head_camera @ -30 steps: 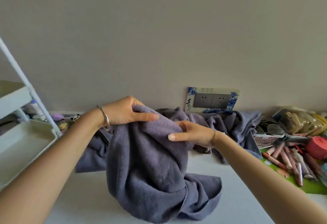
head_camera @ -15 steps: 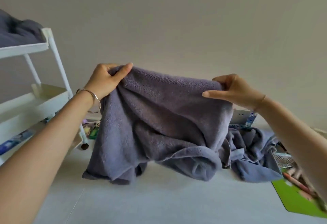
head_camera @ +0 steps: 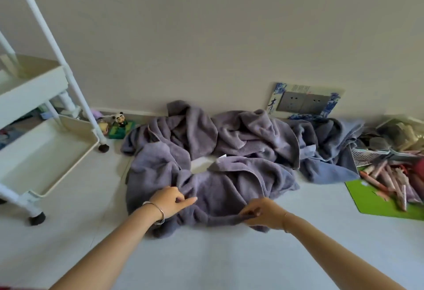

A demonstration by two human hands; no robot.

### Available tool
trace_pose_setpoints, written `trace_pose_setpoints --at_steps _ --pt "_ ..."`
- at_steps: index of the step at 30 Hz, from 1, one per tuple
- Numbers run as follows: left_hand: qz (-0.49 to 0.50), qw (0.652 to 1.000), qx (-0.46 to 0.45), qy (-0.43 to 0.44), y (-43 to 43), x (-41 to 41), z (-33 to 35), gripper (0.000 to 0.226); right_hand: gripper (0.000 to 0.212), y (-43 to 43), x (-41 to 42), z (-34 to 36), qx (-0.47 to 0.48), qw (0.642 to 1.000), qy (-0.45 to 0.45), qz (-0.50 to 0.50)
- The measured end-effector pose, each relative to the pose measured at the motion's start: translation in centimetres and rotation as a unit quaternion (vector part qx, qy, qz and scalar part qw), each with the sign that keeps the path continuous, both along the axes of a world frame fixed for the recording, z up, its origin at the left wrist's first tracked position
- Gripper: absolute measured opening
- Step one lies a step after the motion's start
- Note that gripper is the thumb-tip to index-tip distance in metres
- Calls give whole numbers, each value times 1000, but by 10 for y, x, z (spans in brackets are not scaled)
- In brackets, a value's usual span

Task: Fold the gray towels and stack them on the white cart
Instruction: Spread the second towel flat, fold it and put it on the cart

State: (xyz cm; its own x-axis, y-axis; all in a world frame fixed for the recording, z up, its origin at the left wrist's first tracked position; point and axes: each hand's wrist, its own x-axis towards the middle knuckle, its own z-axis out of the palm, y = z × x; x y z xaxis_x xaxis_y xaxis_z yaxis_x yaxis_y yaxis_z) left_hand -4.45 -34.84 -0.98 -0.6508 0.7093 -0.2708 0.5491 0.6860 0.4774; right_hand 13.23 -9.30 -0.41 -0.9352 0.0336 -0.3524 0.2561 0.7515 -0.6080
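A gray towel lies crumpled on the white floor in front of me. My left hand rests on its near left part, fingers curled with the forefinger pointing right; whether it holds cloth I cannot tell. My right hand pinches the towel's near edge, pulled into a thin strip. More gray towels are heaped behind it against the wall. The white cart stands at the left, its lower trays bare.
Small toy figures sit by the cart's caster. A wall socket plate is behind the heap. At the right lie a green mat, several pens and a basket of clutter.
The towel that both hands held up and spread in the air now lies on the floor. Both hands have dropped to its near edge, and the view has tilted down.
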Motion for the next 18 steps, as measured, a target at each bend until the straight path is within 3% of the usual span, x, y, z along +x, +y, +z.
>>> trace_pose_setpoints --at_steps 3,7,9,11,15,18 --pt "5 999 30 16 4 11 -13 56 24 -3 12 -12 -58 995 -74 -30" --pt "35 986 147 68 26 22 -11 50 19 5 2 -8 -56 975 97 -192" --pt "41 981 181 58 42 26 -12 37 29 6 -12 -7 -35 955 182 -230" --pt "55 976 209 27 57 31 -13 38 43 4 -30 -9 -2 951 210 -227" --pt "106 971 212 -39 88 34 -14 48 59 3 -70 -23 18 949 128 -287" --pt "172 967 153 -112 106 25 -15 56 39 -3 -74 -32 -38 967 67 -242"
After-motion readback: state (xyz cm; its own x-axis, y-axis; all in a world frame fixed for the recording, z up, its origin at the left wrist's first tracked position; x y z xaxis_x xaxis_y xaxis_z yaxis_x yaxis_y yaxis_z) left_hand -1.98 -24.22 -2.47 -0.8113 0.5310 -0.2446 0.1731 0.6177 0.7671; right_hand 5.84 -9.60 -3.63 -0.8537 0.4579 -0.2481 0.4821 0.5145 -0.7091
